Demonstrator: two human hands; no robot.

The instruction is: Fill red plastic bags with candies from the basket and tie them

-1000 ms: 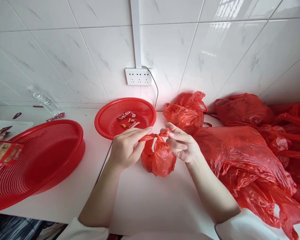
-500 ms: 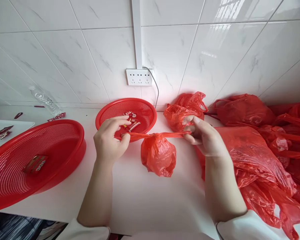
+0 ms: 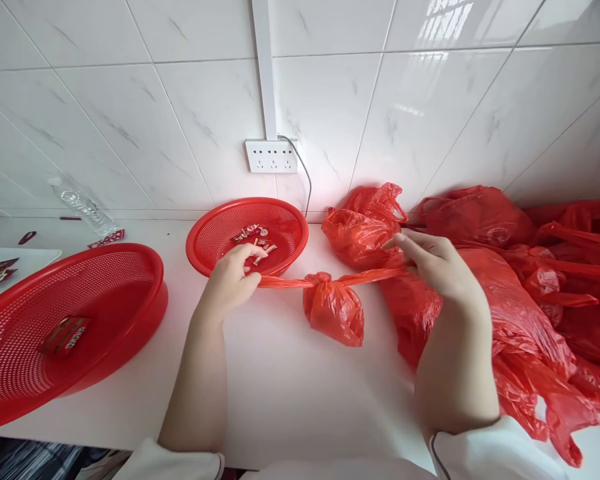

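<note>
A small, filled red plastic bag (image 3: 334, 311) hangs between my hands, with a knot at its top and its two handles pulled out sideways. My left hand (image 3: 234, 279) is closed on the end of the left handle, in front of the small red basket. The right handle's end is in my right hand (image 3: 433, 263), whose fingers are closed and partly hide it. Behind the bag stands the small red basket (image 3: 195, 243) with a few wrapped snacks (image 3: 255, 235) inside. What the bag contains cannot be made out through the plastic.
On the left a large red basket (image 3: 150, 293) holds a wrapped packet (image 3: 66, 335). Beyond it lie a clear bottle (image 3: 83, 208) and a white tray (image 3: 40, 255) with snack packets. Filled red bags (image 3: 480, 217) crowd the right side. A socket strip (image 3: 271, 156) is on the tiled wall.
My right hand has moved right and the handles are stretched wider. The small bag has shifted right and tilted, and its knot now looks tighter. The view has shifted slightly.
</note>
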